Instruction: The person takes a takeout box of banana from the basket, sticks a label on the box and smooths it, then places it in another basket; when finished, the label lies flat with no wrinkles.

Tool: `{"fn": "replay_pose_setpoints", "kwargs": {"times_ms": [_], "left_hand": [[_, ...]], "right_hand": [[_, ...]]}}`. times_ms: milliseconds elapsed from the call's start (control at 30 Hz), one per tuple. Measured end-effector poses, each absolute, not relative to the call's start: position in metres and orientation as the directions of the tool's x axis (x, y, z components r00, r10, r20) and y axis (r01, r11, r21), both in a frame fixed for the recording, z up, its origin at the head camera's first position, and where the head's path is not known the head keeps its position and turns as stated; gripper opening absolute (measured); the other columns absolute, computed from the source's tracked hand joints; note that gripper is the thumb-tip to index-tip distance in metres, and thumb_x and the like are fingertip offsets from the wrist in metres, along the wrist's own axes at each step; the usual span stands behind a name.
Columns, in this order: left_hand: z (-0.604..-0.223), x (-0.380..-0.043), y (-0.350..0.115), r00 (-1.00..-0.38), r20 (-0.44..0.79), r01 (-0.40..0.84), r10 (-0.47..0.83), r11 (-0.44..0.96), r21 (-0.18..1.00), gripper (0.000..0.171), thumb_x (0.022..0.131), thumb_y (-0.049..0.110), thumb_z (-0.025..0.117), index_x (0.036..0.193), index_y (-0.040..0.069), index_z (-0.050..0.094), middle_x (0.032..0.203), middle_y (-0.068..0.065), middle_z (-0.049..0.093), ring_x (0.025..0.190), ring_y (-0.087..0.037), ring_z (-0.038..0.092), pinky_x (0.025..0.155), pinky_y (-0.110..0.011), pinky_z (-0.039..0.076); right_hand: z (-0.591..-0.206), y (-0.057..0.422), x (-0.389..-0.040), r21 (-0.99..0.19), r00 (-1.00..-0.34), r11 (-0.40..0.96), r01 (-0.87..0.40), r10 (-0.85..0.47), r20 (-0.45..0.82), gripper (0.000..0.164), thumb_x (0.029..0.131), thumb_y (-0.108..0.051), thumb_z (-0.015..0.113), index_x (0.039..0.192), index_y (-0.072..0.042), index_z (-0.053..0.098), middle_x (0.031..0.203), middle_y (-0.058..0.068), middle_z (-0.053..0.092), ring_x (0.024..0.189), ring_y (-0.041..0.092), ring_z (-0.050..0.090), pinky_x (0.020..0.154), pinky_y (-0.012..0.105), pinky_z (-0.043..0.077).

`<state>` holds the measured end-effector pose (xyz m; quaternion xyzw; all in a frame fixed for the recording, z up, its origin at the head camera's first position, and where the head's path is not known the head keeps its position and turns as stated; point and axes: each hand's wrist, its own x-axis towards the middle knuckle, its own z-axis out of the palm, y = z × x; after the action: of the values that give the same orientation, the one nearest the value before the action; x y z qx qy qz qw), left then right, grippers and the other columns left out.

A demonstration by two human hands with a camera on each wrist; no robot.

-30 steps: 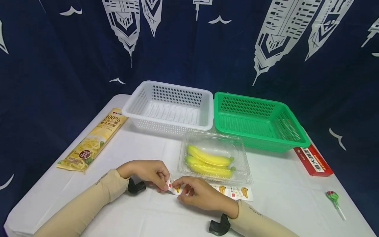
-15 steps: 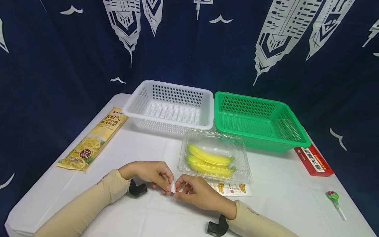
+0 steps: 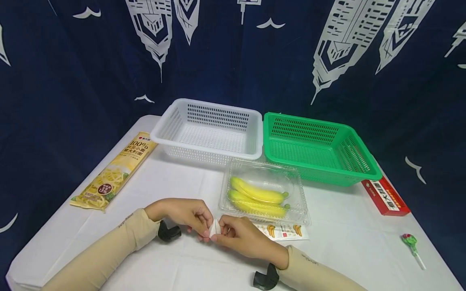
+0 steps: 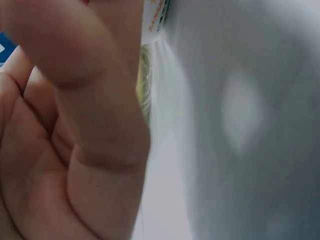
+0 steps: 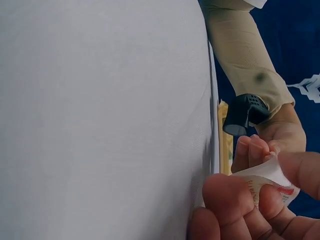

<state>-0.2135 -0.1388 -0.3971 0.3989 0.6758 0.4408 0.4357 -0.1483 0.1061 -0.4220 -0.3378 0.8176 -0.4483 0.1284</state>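
Observation:
In the head view, both hands meet in front of a clear plastic clamshell box holding two yellow bananas. A white strip of banana-printed labels runs under the right hand along the box's front edge. Its left end is bent up, with a plain white face showing. My left hand pinches that end between thumb and fingers, and my right hand pinches it from the other side. The right wrist view shows the curled label strip between the fingertips of both hands. Left-hand fingers fill much of the left wrist view.
Behind the box stand a white basket and a green basket, side by side. A yellow pasta pack lies at left. On the right are a red box and a green-wrapped lollipop. A dark blue printed curtain hangs behind.
The strip's left end has gone from showing its printed face to standing folded with its white face visible. My hands have drawn closer together, and the strip's right end has shifted slightly left.

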Motion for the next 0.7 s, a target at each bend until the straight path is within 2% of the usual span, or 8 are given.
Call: {"fn": "replay_pose_setpoints", "kwargs": {"times_ms": [133,400,533,700], "left_hand": [[-0.396,-0.216,-0.143,-0.306,-0.265,0.151,0.915,0.321,0.935,0.013,0.099,-0.002,0.070,0.095,-0.015,0.069,0.088,-0.023,0.078,0.071,-0.002,0.060,0.054,-0.015,0.037],[-0.400,-0.222,-0.148,-0.301,-0.325,0.123,0.897,0.374,0.919,0.012,0.098,-0.003,0.069,0.093,-0.015,0.069,0.081,-0.005,0.078,0.064,-0.001,0.053,0.054,-0.015,0.037],[-0.401,-0.224,-0.151,-0.296,-0.338,0.121,0.894,0.386,0.915,0.013,0.098,-0.003,0.069,0.092,-0.014,0.068,0.079,-0.001,0.077,0.062,0.000,0.052,0.055,-0.015,0.036],[-0.402,-0.226,-0.154,-0.292,-0.355,0.110,0.888,0.400,0.910,0.012,0.097,-0.003,0.069,0.091,-0.014,0.069,0.078,0.003,0.076,0.061,0.000,0.053,0.055,-0.014,0.036]], "right_hand": [[-0.420,0.110,-0.145,-0.835,-0.746,0.365,-0.411,-0.661,0.078,0.023,0.104,-0.012,0.072,0.086,-0.009,0.058,0.070,-0.002,0.070,0.061,-0.002,0.063,0.056,0.017,0.042],[-0.412,0.123,-0.139,-0.864,-0.784,0.346,-0.366,-0.615,0.085,0.022,0.102,-0.007,0.072,0.084,-0.008,0.059,0.069,0.001,0.072,0.060,0.004,0.065,0.057,0.018,0.041],[-0.409,0.130,-0.137,-0.872,-0.799,0.340,-0.352,-0.595,0.090,0.022,0.102,-0.006,0.072,0.084,-0.007,0.059,0.071,0.002,0.073,0.063,0.008,0.068,0.057,0.018,0.042],[-0.404,0.140,-0.135,-0.888,-0.818,0.332,-0.317,-0.570,0.079,0.020,0.104,-0.006,0.070,0.086,-0.006,0.060,0.076,0.005,0.075,0.066,0.015,0.074,0.061,0.020,0.052]]}}
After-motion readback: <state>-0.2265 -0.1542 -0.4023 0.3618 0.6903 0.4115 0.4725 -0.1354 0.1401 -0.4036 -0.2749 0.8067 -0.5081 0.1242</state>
